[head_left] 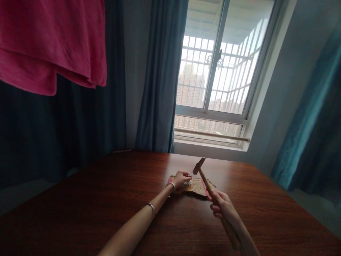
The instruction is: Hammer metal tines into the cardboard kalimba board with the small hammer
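In my right hand [222, 204] is a wooden-handled hammer [205, 179], gripped partway along the handle with its head raised. The hammer head hangs above the far side of a flat beige piece with dark speckles and pink edging [196, 185], which lies on the table. Over the left part of that piece, my left hand [182, 179] is closed in a pinch. Small white bead-like bits [188, 182] show at its fingertips, too small to make out clearly. Part of the speckled piece is hidden under this hand. Two bracelets circle the left wrist and forearm.
A glossy dark-red wooden table [93, 213] spreads under both arms. A thin stick-like thing [139, 194] lies left of the left forearm. Behind the table are a blue curtain [160, 78] and a barred window [213, 71]. A pink cloth [53, 42] hangs upper left.
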Demonstrator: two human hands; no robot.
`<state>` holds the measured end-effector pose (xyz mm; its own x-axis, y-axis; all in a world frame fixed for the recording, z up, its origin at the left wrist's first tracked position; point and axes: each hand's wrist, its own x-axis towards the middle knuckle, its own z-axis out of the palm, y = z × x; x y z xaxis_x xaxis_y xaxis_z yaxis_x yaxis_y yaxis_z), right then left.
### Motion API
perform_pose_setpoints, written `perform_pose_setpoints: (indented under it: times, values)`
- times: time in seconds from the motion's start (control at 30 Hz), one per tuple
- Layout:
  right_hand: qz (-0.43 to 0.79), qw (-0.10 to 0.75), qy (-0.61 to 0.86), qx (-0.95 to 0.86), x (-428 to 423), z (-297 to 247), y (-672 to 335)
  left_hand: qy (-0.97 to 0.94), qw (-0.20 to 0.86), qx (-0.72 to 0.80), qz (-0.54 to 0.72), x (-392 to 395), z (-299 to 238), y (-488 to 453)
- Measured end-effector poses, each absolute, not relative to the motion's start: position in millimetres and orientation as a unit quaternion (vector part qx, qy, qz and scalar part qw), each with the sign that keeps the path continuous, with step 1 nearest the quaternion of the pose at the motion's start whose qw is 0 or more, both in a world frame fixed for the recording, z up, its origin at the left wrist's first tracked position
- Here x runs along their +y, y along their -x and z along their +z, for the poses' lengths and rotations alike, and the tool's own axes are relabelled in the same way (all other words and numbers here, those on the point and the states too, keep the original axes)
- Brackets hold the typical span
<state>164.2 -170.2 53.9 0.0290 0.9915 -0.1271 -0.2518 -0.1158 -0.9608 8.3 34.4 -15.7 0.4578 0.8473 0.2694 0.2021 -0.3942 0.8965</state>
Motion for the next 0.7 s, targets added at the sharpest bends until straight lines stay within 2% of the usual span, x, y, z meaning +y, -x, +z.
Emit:
perform_pose_setpoints:
  times: [0.27, 0.4, 0.7]
  values:
    - [0.552, 0.527, 0.496, -0.413, -171, 48, -155, -0.748, 0.423, 0.348, 0.373, 37, -18, -8]
    - [0.520, 0.547, 0.495, -0.430, -169, 43, -155, -0.746, 0.426, 0.355, 0.370, 38, -18, -9]
    - [0.525, 0.539, 0.513, -0.414, -169, 43, -155, -0.744, 0.419, 0.364, 0.371, 33, -14, -8]
